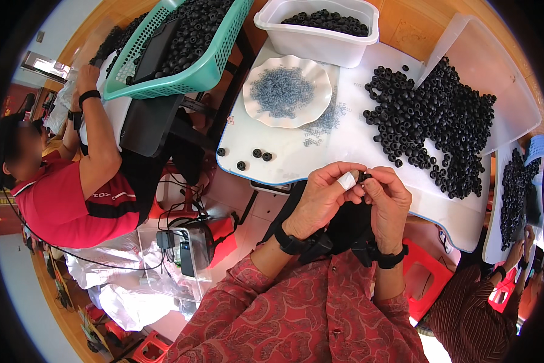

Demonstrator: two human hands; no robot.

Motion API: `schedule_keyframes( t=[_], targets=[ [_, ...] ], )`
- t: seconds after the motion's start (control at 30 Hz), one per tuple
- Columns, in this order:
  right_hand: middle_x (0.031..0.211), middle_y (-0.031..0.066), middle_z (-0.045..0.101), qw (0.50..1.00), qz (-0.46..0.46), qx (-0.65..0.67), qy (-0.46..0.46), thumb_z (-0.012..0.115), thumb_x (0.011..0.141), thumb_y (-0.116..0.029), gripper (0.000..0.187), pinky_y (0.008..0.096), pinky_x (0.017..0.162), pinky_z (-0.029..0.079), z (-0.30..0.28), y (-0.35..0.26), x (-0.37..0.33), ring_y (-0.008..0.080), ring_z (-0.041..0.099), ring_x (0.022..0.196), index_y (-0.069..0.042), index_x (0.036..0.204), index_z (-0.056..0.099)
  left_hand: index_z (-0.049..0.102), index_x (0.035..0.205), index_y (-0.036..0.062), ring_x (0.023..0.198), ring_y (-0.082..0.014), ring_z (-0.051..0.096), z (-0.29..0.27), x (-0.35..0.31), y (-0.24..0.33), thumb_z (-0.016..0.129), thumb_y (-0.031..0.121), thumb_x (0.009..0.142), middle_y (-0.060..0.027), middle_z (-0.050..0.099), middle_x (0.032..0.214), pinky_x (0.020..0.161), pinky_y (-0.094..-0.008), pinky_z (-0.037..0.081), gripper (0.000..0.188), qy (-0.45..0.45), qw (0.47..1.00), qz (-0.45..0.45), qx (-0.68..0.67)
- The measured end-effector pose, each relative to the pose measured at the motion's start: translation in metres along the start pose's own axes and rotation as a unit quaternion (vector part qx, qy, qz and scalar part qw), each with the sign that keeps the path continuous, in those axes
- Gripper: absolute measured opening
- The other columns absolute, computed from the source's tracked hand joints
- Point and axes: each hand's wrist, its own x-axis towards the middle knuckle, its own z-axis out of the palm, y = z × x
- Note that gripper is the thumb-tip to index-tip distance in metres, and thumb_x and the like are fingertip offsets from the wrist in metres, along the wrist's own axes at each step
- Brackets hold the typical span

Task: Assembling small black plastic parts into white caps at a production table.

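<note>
Both hands meet in front of my chest, over the near edge of the white table (350,115). My left hand (319,202), with white tape around one digit, is closed in a pinch on a small black part (364,176). From the other side, my right hand (389,202) pinches the same part. Fingers cover most of it, so its exact shape is hidden. Beyond the hands, a wavy-rimmed white plate (323,91) holds many tiny clear-grey pieces, some spilled beside it. A large pile of black ring-shaped parts (429,121) spreads across the table's right side.
Several loose black parts (257,153) lie near the table's left edge. A white tub (317,43) and a translucent bin (502,85) stand at the back. On the left, a person (90,187) works beside a green basket (169,85); another person (478,308) sits at the right.
</note>
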Motion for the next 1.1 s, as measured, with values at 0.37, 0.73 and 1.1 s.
schedule_keyframes(
  t=[0.37,0.73,1.1],
  targets=[
    [0.098,0.0037,0.060,0.999,-0.025,-0.023,0.009,0.070,0.087,0.000,0.014,0.0201,0.059,0.044,0.0037,-0.0011,-0.0026,0.0072,0.055,0.071,0.000,0.101,0.070,0.062,0.120,-0.0036,0.082,-0.0115,0.063,-0.0006,-0.0003,-0.0009,0.058,0.010,0.098,-0.0076,0.066,0.101,0.070,-0.0249,0.055,0.026,0.008,0.999,0.020,0.036],
    [0.097,0.0036,0.061,0.999,-0.029,-0.031,0.017,0.070,0.087,0.001,0.014,0.0202,0.060,0.044,0.0029,0.0014,-0.0041,0.0075,0.055,0.072,0.000,0.101,0.070,0.062,0.121,-0.0025,0.082,-0.0115,0.062,0.0026,-0.0025,0.0014,0.056,0.011,0.099,-0.0063,0.064,0.100,0.072,-0.0251,0.055,0.026,0.001,0.999,0.012,0.049],
    [0.099,0.0038,0.059,0.995,-0.049,-0.083,0.015,0.069,0.087,0.001,0.013,0.0202,0.062,0.047,0.0050,-0.0024,-0.0067,0.0078,0.057,0.075,0.001,0.100,0.069,0.063,0.120,-0.0011,0.081,-0.0111,0.062,0.0019,-0.0035,0.0010,0.055,0.010,0.099,-0.0068,0.065,0.101,0.071,-0.0249,0.055,0.025,0.009,0.998,0.017,0.064]
  ],
)
